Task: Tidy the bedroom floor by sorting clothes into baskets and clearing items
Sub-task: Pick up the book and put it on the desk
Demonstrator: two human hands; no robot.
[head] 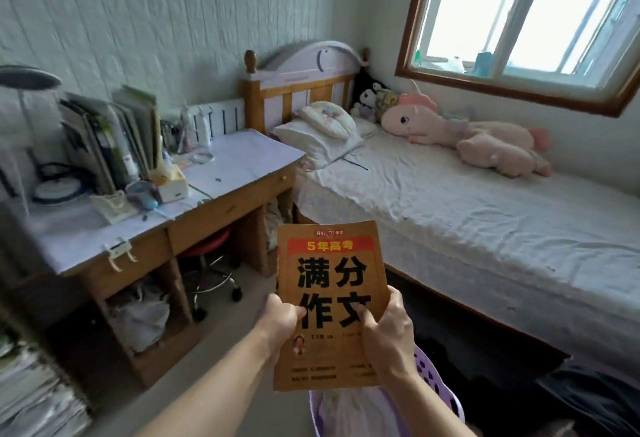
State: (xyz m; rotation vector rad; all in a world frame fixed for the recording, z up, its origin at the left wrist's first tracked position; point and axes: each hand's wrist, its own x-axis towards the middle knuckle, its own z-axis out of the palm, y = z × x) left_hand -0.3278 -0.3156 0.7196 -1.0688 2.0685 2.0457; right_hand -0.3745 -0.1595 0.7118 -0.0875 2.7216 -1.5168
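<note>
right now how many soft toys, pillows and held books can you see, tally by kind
Soft toys: 2, the pink unicorn and the black-and-white plush
Pillows: 2, the white pillow and the small patterned pillow on it
Books held: 1, the orange book, gripped by the left hand and right hand
Total: 5

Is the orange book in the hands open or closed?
Closed. The orange book shows its whole front cover, no pages visible; the left hand and right hand grip its lower part, thumbs on the cover.

Both hands — left (281, 324), right (384, 336) — grip an orange book (329, 284) above a purple basket (440, 388).
</note>
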